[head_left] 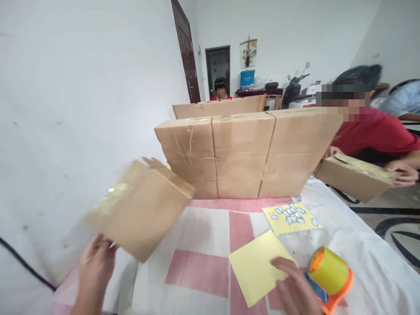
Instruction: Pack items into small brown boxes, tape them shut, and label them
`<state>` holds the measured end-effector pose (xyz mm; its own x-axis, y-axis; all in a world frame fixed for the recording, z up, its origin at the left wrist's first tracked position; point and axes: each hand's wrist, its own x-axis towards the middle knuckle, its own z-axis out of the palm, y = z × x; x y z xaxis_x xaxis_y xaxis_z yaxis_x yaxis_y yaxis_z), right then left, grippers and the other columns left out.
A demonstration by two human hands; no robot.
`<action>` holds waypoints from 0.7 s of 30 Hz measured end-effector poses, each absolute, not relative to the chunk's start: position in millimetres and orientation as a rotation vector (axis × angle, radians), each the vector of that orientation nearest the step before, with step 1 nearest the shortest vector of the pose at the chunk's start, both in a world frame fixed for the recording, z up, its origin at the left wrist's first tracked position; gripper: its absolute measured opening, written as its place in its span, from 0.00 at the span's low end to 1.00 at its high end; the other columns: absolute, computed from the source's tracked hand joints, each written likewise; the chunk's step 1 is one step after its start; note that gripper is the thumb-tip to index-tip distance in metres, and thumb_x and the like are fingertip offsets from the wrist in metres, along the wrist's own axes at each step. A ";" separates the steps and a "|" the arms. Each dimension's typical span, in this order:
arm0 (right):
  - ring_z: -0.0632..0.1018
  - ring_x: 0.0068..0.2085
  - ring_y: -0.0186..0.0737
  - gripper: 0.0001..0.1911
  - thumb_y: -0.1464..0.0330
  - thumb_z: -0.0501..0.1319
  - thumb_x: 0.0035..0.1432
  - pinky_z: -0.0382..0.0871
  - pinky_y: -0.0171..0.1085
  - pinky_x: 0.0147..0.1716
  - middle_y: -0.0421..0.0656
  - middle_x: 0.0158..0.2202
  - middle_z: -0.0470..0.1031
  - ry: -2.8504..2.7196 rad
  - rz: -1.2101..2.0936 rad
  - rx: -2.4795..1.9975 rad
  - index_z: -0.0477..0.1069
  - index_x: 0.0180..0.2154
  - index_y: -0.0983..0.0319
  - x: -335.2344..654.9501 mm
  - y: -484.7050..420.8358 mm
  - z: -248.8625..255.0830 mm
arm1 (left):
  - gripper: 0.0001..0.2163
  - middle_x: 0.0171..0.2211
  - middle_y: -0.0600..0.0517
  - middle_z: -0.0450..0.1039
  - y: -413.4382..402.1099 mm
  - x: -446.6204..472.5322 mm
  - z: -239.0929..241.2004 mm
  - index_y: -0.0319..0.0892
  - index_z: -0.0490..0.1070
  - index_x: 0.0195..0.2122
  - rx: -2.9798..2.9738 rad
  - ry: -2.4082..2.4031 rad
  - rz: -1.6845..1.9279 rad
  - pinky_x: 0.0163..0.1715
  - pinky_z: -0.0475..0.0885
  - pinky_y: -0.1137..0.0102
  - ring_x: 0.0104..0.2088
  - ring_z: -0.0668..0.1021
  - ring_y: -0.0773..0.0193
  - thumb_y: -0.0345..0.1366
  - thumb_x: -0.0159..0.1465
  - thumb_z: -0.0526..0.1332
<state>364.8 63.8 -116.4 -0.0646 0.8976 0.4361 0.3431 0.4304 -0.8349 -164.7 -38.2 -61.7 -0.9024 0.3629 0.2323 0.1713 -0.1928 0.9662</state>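
At lower left, the left hand (97, 258) pinches the cardboard box (144, 205), which slants up-right from its fingers, while at lower right the right hand (297, 284), fingers slightly parted, overlaps the yellow sheet (254, 267), grip unclear.

Bright, even, diffuse light; source out of frame. White wall (82, 78), left, pale, greyer toward its lower part. Hot glare on packing tape (114, 192) of the carton (149, 210) at left; weaker sheen along the carton stack (241, 173), center. Motion blur smears that carton and the right hand (298, 286), lower right. Wide-angle stretch: brown door (186, 48) leans, upper center; stack's right end skews outward. Scooter (293, 89), upper right, soft. Pixel blocks mask two faces, upper center and upper right.
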 end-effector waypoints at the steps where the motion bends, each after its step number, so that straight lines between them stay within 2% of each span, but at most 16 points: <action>1: 0.77 0.60 0.64 0.23 0.59 0.62 0.62 0.75 0.69 0.54 0.49 0.58 0.76 -1.713 0.741 -1.047 0.70 0.59 0.41 340.6 67.5 -109.9 | 0.18 0.33 0.53 0.77 -22.4 -153.4 -66.7 0.49 0.73 0.37 0.646 1.845 2.228 0.31 0.77 0.60 0.32 0.77 0.55 0.47 0.46 0.71; 3: 0.69 0.68 0.62 0.33 0.59 0.63 0.64 0.70 0.67 0.61 0.48 0.68 0.66 -1.829 0.842 -0.993 0.59 0.68 0.43 301.1 81.1 -99.0 | 0.18 0.40 0.48 0.80 7.9 -136.1 -76.7 0.46 0.73 0.36 0.698 1.797 2.154 0.34 0.79 0.60 0.37 0.81 0.53 0.47 0.48 0.72; 4: 0.64 0.71 0.61 0.38 0.60 0.63 0.64 0.67 0.67 0.64 0.47 0.72 0.60 -1.866 0.881 -0.986 0.54 0.71 0.45 286.6 88.7 -96.1 | 0.18 0.48 0.45 0.80 21.1 -130.7 -81.8 0.45 0.74 0.38 0.749 1.757 2.089 0.35 0.80 0.61 0.43 0.81 0.51 0.47 0.50 0.72; 5: 0.60 0.73 0.60 0.42 0.60 0.64 0.63 0.63 0.67 0.66 0.47 0.74 0.55 -1.895 0.922 -0.988 0.49 0.73 0.45 275.5 95.5 -95.5 | 0.19 0.56 0.42 0.76 32.7 -127.6 -86.9 0.44 0.74 0.41 0.805 1.700 1.999 0.35 0.81 0.61 0.47 0.81 0.49 0.48 0.52 0.71; 7: 0.56 0.75 0.59 0.47 0.60 0.64 0.63 0.59 0.66 0.68 0.46 0.76 0.51 -1.926 1.011 -1.005 0.42 0.74 0.45 260.7 105.0 -101.0 | 0.26 0.67 0.39 0.65 51.8 -129.0 -95.9 0.46 0.71 0.53 0.864 1.617 1.854 0.31 0.81 0.61 0.46 0.83 0.48 0.51 0.56 0.68; 9: 0.55 0.75 0.58 0.49 0.61 0.65 0.62 0.57 0.66 0.69 0.45 0.76 0.49 -1.945 1.068 -1.028 0.39 0.75 0.44 252.1 108.5 -114.1 | 0.31 0.70 0.38 0.60 68.4 -141.0 -102.1 0.49 0.62 0.64 0.917 1.727 1.737 0.30 0.81 0.60 0.41 0.84 0.51 0.55 0.62 0.60; 11: 0.56 0.75 0.58 0.49 0.62 0.65 0.62 0.58 0.66 0.69 0.46 0.76 0.50 -1.943 1.071 -1.041 0.39 0.75 0.44 245.9 108.3 -131.0 | 0.31 0.72 0.36 0.56 86.1 -162.8 -104.4 0.49 0.55 0.69 0.978 1.979 1.620 0.36 0.82 0.55 0.44 0.84 0.51 0.53 0.67 0.52; 13: 0.60 0.73 0.59 0.47 0.64 0.63 0.62 0.61 0.65 0.67 0.48 0.75 0.54 -1.927 1.039 -1.055 0.41 0.75 0.46 240.7 107.2 -147.8 | 0.27 0.74 0.35 0.49 106.6 -191.1 -103.3 0.44 0.62 0.66 1.011 2.210 1.489 0.50 0.77 0.48 0.57 0.78 0.43 0.48 0.69 0.53; 15: 0.65 0.70 0.59 0.43 0.65 0.62 0.63 0.66 0.63 0.65 0.50 0.72 0.60 -1.916 0.995 -1.068 0.46 0.74 0.49 236.4 107.4 -160.5 | 0.21 0.76 0.35 0.42 128.1 -220.5 -100.9 0.38 0.73 0.57 0.997 2.361 1.373 0.62 0.63 0.39 0.69 0.61 0.31 0.43 0.67 0.58; 17: 0.70 0.67 0.59 0.38 0.65 0.61 0.63 0.68 0.61 0.64 0.51 0.69 0.64 -1.923 0.951 -1.064 0.52 0.72 0.51 233.2 109.4 -167.3 | 0.17 0.75 0.33 0.43 147.1 -245.3 -99.6 0.35 0.77 0.50 0.982 2.487 1.234 0.65 0.47 0.32 0.73 0.45 0.24 0.40 0.65 0.62; 18: 0.71 0.66 0.58 0.36 0.65 0.61 0.64 0.70 0.60 0.63 0.51 0.67 0.65 -1.929 0.933 -1.053 0.54 0.71 0.52 232.1 111.0 -168.6 | 0.16 0.74 0.31 0.46 154.7 -254.8 -99.6 0.33 0.77 0.49 0.974 2.535 1.173 0.64 0.43 0.30 0.72 0.42 0.22 0.38 0.64 0.62; 19: 0.73 0.65 0.58 0.35 0.65 0.60 0.64 0.70 0.60 0.62 0.51 0.66 0.67 -1.933 0.918 -1.043 0.55 0.70 0.52 231.1 112.5 -168.7 | 0.16 0.73 0.29 0.49 160.7 -262.2 -99.7 0.32 0.77 0.48 0.972 2.570 1.122 0.63 0.43 0.29 0.72 0.42 0.21 0.37 0.64 0.63; 21: 0.73 0.63 0.57 0.33 0.66 0.60 0.64 0.71 0.60 0.62 0.51 0.64 0.68 -1.940 0.896 -1.034 0.57 0.68 0.52 229.9 115.1 -166.6 | 0.16 0.70 0.26 0.55 167.3 -271.3 -97.7 0.29 0.77 0.48 0.993 2.620 1.059 0.64 0.48 0.30 0.71 0.51 0.22 0.34 0.62 0.63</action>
